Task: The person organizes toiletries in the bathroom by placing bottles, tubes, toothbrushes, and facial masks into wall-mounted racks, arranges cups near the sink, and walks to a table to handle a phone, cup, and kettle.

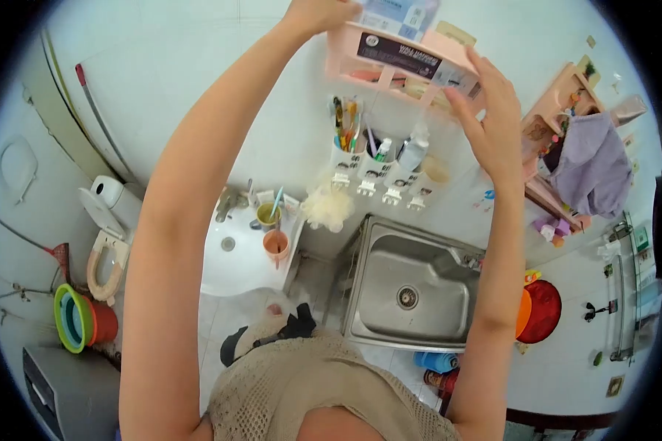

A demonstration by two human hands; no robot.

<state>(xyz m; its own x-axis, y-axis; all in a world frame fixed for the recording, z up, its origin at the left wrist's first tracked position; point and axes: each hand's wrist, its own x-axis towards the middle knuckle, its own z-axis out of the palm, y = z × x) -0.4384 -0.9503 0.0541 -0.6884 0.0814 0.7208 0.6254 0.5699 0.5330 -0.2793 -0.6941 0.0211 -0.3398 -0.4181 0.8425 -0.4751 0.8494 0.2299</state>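
Note:
High on the white wall, a pink plastic wall rack with a dark printed label is between my two hands. My left hand closes at its upper left end, next to a blue-and-white packet; some of its fingers are hidden. My right hand grips the rack's right end, with the thumb low on the front and the fingers along the top corner. Under the rack hangs a row of white wall cups with toothbrushes, tubes and a bottle in them.
A cream bath puff hangs below the cups. The white washbasin holds an orange cup at its side. A steel sink stands to the right. A purple towel hangs at far right; a toilet is at left.

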